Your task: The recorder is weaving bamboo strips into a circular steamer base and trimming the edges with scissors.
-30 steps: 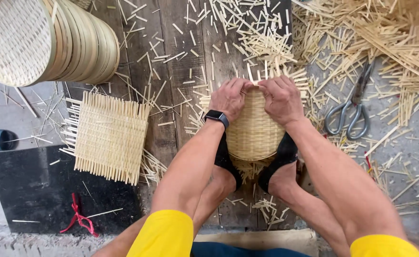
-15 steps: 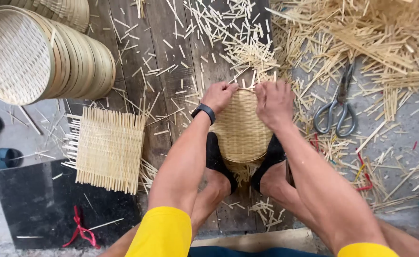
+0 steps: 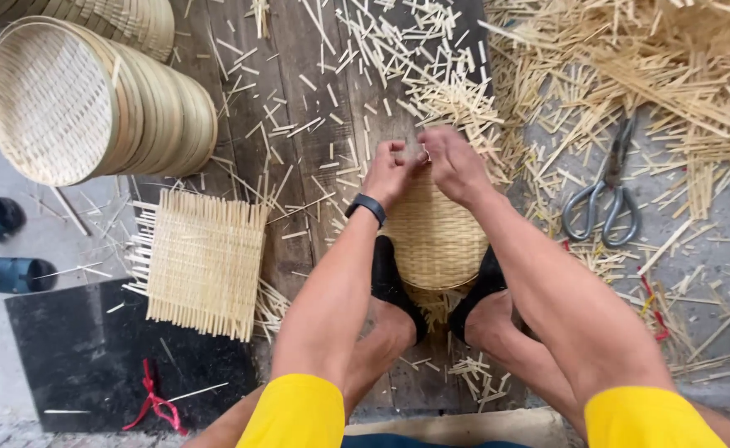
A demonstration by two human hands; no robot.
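Even soft daylight, faint shadows, no glare; sharp focus, slight wide-angle edge distortion.

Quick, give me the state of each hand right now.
Left hand: fingers closed, pinching the far rim of the basket.
Right hand: fingers closed on the same rim.

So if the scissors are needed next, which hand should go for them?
Right, probably. The scissors lie on the floor on the right hand's side; the left hand would have to cross over the woven basket both hands grip.
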